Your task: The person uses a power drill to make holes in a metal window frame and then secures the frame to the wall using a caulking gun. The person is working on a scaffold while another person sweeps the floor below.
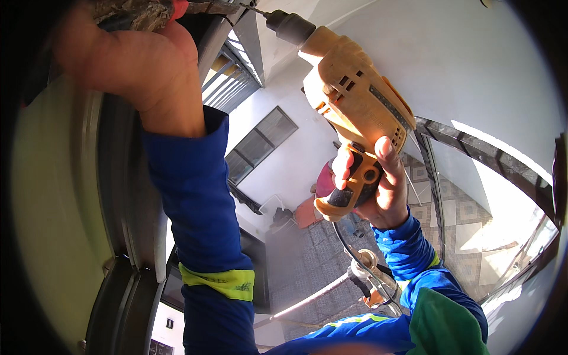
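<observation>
My right hand (381, 177) grips the handle of a dusty yellow-and-black corded drill (349, 89), tilted with its black chuck and thin bit raised toward the upper left. The bit's tip is near a dark metal piece at the top. My left hand (130, 65) is raised at the upper left, curled against a rough brown item (130, 18) with a red part (177, 8); its fingers are partly hidden and blurred, so what exactly it holds is unclear. The drill's cable (343, 239) hangs down from the handle.
A dark metal frame (124, 213) runs down the left. A glass-and-metal frame (479, 148) stands at the right. Far below are a pale pole with fittings (302, 302), a paved floor (299, 248) and pink objects (310, 216). A window (260, 145) is on the white wall.
</observation>
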The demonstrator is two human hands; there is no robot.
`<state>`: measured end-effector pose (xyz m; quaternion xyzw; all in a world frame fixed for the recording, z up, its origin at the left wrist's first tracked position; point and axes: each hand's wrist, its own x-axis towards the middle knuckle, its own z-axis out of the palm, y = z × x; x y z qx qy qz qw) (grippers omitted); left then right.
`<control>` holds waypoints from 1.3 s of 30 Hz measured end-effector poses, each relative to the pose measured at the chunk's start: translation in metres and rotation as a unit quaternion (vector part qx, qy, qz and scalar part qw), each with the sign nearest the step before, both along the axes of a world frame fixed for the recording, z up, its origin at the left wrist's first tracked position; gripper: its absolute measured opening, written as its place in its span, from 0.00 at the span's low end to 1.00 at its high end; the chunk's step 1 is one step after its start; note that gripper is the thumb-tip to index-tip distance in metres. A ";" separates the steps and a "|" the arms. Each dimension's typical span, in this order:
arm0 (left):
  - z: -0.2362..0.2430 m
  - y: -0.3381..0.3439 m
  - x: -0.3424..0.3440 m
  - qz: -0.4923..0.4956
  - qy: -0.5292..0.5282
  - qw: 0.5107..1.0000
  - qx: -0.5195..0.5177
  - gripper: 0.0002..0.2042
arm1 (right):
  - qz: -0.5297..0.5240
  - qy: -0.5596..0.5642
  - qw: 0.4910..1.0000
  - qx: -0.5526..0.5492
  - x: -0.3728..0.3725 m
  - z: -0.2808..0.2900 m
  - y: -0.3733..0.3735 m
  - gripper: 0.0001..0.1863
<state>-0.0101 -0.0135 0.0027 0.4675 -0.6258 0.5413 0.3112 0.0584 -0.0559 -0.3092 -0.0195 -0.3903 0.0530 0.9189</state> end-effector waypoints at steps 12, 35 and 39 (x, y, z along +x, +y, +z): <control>-0.030 -0.014 0.009 -0.091 -0.001 0.995 -0.035 0.14 | -0.059 0.012 0.998 -0.013 -0.009 -0.001 0.000 0.31; -0.042 -0.022 -0.002 -0.065 0.128 0.983 -0.117 0.15 | -0.135 -0.003 0.991 -0.005 -0.008 0.002 0.005 0.21; -0.042 -0.023 -0.003 -0.070 0.139 0.981 -0.112 0.15 | -0.130 -0.002 0.991 -0.012 -0.007 0.001 0.003 0.20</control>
